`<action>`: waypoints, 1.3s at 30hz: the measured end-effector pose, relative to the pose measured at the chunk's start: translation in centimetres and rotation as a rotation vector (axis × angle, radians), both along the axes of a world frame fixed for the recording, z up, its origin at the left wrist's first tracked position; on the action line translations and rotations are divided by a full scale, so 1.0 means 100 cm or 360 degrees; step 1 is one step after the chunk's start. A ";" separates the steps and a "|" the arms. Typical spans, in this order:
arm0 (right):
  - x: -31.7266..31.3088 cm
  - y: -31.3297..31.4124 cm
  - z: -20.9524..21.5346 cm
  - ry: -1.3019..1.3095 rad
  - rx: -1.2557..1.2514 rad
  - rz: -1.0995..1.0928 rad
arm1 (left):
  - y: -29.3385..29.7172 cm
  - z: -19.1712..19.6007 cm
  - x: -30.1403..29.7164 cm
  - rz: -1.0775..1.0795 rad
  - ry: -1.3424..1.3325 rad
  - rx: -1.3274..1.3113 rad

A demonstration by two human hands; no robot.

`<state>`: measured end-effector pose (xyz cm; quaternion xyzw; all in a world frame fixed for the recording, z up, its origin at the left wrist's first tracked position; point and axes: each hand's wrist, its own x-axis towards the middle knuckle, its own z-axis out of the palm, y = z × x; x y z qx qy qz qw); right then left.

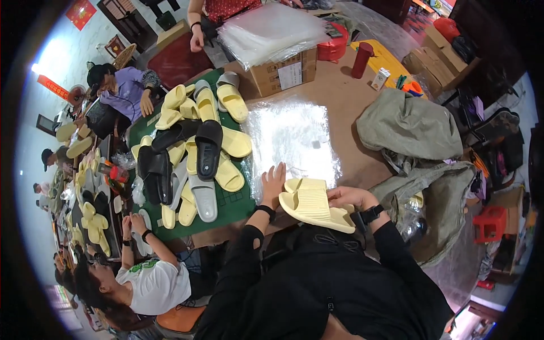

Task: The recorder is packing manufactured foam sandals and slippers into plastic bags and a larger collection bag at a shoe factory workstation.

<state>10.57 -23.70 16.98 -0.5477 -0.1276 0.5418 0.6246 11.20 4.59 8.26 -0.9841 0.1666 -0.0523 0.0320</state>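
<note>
My right hand (351, 197) is closed around a pair of pale yellow slide slippers (306, 207), one lying against the other, held in front of my body at the table's near edge. My left hand (273, 184) is stretched out flat just left of the slippers, fingers apart, resting at the near left edge of a stack of clear plastic bags (292, 133). To the left, a heap of yellow, grey and black slippers (208, 148) covers a green mat (229, 207).
A cardboard box (283, 73) topped with clear plastic sheets (272, 31) stands at the back. A red cylinder (362, 59) is to its right. Grey-green cloth sacks (411, 124) bound the right side. Co-workers sit at left; one's hands (135, 225) are near the mat.
</note>
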 end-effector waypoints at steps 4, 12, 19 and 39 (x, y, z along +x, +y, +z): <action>0.000 0.002 -0.004 -0.0083 -0.0060 0.0035 | 0.009 0.003 0.005 0.0113 -0.0067 -0.0119; 0.001 0.008 0.011 0.0041 -0.0015 -0.0032 | 0.007 0.027 0.014 0.0145 -0.0089 -0.0914; 0.011 0.036 0.043 -0.1004 -0.0453 -0.0067 | 0.012 0.032 0.025 0.0472 -0.0259 -0.1285; -0.024 0.053 -0.015 -0.2373 -0.1099 -0.0713 | -0.029 0.066 -0.003 -0.0153 -0.0365 -0.0597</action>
